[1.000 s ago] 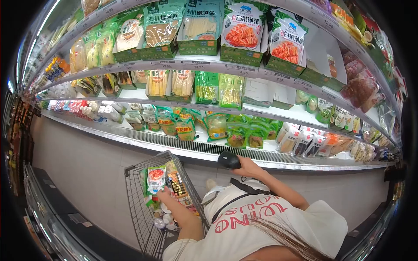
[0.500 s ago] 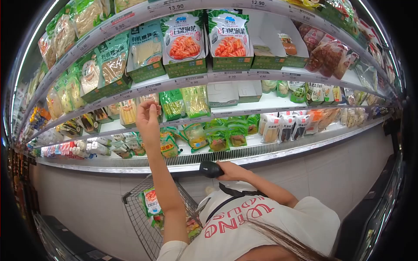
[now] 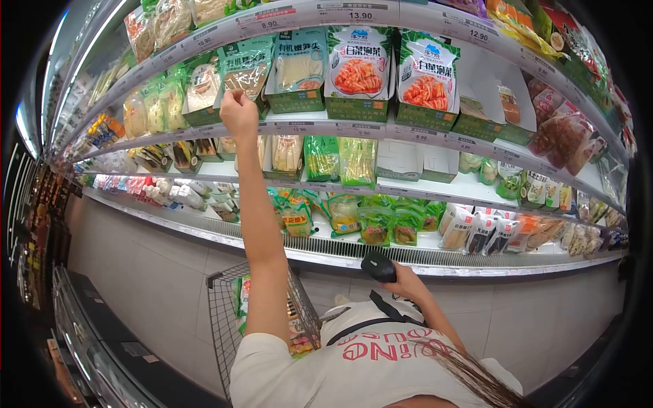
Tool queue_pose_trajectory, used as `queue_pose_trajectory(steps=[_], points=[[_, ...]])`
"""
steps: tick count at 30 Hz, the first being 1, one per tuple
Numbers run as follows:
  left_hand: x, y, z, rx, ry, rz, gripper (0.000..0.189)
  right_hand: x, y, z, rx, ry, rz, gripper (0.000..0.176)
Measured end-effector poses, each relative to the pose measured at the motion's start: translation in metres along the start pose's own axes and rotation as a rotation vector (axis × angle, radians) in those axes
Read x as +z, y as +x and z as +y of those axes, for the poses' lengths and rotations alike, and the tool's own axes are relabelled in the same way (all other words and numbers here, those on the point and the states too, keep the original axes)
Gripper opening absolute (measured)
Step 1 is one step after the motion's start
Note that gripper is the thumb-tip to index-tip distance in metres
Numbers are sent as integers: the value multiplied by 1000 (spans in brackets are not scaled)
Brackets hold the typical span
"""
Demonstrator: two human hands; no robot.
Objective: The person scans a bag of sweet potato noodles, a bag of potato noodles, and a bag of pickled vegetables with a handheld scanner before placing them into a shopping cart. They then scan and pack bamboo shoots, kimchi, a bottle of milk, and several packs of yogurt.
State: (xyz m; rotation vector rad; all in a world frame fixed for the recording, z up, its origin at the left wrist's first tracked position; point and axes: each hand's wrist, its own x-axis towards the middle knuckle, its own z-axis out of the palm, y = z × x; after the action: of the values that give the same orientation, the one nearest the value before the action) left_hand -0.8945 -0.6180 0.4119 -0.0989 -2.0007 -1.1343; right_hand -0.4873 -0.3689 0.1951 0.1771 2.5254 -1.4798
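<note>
My left hand (image 3: 238,112) is raised to the upper shelf, its fingers pinching the lower edge of a green food packet (image 3: 246,68) that stands in a green display box. My right hand (image 3: 401,280) is low at my chest, closed around a black handheld scanner (image 3: 378,267). A wire shopping cart (image 3: 228,326) stands below my left arm with several packets inside it.
A long chilled shelf unit (image 3: 381,255) runs across the view with several tiers of packaged vegetables and price tags. White packets with red contents (image 3: 357,68) sit to the right of my raised hand. A dark cabinet edge (image 3: 88,347) runs along the lower left.
My left hand has gone from the cart up to the middle shelf, then higher to the green packet on the upper shelf. My right hand kept the scanner near my chest.
</note>
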Motion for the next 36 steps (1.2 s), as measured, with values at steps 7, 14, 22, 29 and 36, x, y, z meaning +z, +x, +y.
queue_pose_trajectory(steps=[7,14,22,29,36], points=[[23,133,-107,-132,-8,-133,39,5,7,-9,37,0,-40,50],[57,157,-125,-85,-204,-142,48,16,21,-5,-15,-30,-24,56],[54,160,-126,-62,78,-101,26,18,25,-19,48,-5,-6,53],[63,165,-124,-183,99,14,24,23,31,-21,44,-12,-48,55],[52,157,-114,-60,250,-86,26,25,32,-27,40,4,-38,56]])
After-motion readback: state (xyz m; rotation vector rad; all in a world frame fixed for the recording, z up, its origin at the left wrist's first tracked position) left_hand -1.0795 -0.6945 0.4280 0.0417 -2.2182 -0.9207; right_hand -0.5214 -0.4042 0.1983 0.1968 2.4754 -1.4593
